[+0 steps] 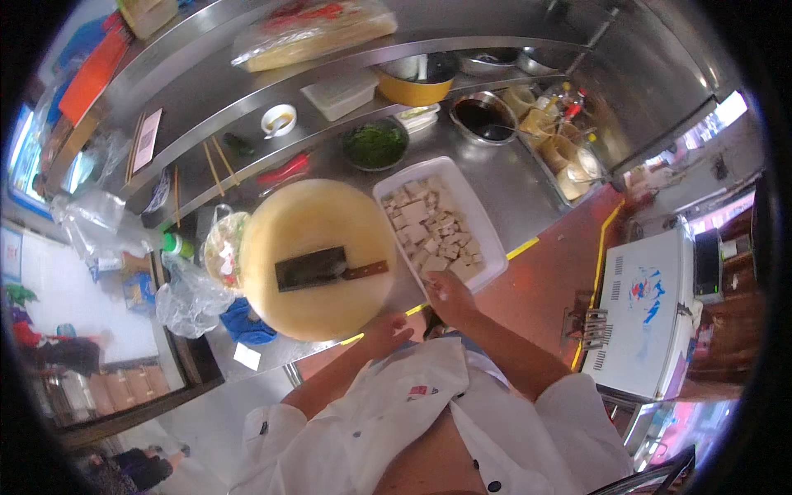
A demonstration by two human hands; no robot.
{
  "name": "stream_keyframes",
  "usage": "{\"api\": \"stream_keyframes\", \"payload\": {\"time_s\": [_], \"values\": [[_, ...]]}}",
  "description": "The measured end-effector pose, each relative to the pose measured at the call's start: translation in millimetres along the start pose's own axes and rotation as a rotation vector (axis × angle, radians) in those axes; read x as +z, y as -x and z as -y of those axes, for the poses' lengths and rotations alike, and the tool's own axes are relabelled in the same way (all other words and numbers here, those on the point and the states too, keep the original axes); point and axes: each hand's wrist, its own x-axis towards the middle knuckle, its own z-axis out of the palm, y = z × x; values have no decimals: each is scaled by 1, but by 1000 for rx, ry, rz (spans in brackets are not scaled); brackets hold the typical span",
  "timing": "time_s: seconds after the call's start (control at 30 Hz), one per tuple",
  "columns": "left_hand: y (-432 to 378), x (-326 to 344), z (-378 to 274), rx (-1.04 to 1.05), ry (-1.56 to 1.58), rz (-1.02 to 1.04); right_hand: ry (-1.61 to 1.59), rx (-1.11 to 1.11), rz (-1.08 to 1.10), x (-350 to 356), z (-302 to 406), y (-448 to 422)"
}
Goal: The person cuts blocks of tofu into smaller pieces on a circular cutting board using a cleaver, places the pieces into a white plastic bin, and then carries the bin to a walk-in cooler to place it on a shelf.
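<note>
A round cutting board (328, 216) lies before me with a cleaver (312, 269) flat on it, its wooden handle pointing right. To its right stands a white plastic tub (486, 241) of pale cubes that look like tofu (442, 229); some pieces are larger slabs. My right hand (450, 300) is at the tub's near left corner, its fingers over the rim beside the slabs. Whether they grip anything is hidden. My left hand (391, 334) hangs by the board's near edge, fingers loosely apart, with nothing in it.
Behind the tub are a bowl of chopped greens (375, 145) and a steel bowl of dark sauce (484, 117). Seasoning containers (557, 145) stand at the back right. Plastic bags (192, 297) and a blue cloth (247, 323) lie left of the board. A steel shelf (272, 151) runs behind.
</note>
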Motion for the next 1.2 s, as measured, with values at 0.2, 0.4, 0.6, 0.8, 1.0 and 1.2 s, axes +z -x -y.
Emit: {"api": "stream_keyframes", "payload": {"time_s": [0.2,0.4,0.6,0.8,1.0,1.2], "values": [[-64,56,-17,-127,69,-72,-64,402,-219,-42,-148,102],[-104,89,39,-167,284,-7,-497,581,-109,-60,-150,115],[-112,96,-64,-465,1100,-375,-573,482,5,-58,-232,85],[-87,101,-69,-257,800,-435,-965,656,232,-113,-190,9],[-57,149,-115,-348,881,-599,-721,496,150,-92,-255,51],[-67,173,-156,-353,751,-401,-757,769,-23,-162,-222,110]]}}
